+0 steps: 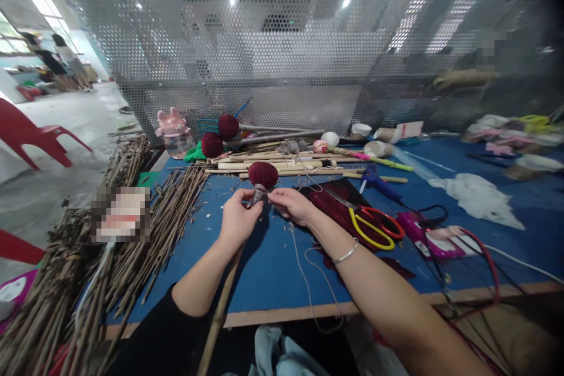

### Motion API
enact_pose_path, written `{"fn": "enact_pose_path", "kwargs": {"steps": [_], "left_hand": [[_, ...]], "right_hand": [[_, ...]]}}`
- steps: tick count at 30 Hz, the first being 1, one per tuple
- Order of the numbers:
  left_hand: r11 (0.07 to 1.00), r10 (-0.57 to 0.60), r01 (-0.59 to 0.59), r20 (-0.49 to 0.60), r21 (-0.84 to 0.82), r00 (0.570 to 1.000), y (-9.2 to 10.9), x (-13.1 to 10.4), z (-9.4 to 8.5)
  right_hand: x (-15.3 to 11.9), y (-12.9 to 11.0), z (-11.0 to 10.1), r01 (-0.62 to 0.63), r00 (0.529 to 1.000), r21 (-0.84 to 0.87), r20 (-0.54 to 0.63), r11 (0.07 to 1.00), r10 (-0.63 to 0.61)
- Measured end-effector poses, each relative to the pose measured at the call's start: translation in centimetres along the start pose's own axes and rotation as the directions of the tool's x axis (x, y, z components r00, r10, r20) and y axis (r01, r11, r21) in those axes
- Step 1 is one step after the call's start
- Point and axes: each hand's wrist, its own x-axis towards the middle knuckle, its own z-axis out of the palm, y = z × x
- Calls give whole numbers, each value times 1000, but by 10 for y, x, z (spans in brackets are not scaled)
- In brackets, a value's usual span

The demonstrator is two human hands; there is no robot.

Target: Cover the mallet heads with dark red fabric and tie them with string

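Note:
My left hand (237,218) is closed around a long wooden stick (220,305) just below its head, a dark red cloth-covered ball (263,174). Grey string (259,192) is wrapped round the neck under the ball. At the right side of that neck, the fingers of my right hand (291,204) are pinched together on the string. A loose thin string (304,276) trails below this hand and loops over the table's front edge. Scissors (372,229) with yellow and red handles lie right of my right hand, partly on dark red cloth (332,205).
Bundled thin twigs (163,235) lie along the left side of the blue table (264,282). Two dark red balls (212,144), wooden sticks (282,165) and a pink bottle (174,132) stand behind. A blue glue gun (379,182) and cables lie right. A perforated metal screen (264,59) rises behind.

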Motion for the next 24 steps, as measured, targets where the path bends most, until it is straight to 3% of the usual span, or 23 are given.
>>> {"fn": "enact_pose_path", "kwargs": {"steps": [5,10,14,19,22,24], "left_hand": [[1000,-11,11,5,-18,1000,3,-1,0],[991,-72,68,-32,-116,997,6,-1,2],[957,-142,138,1,-257,990,9,0,2],[850,-184,252,188,-462,965,10,0,4],[784,-271,417,350,-460,896,10,0,5],[756,-318,493,417,-430,851,9,0,5]], "right_hand": [[-7,-12,-10,92,996,124,-1,988,-92],[-4,-9,-1,69,996,127,-68,989,-61],[0,-6,5,70,995,147,-76,987,-59],[-1,-3,5,21,998,209,48,978,-32],[-1,3,6,-29,995,308,104,951,-4],[0,6,8,-4,998,348,62,937,-19]]}}
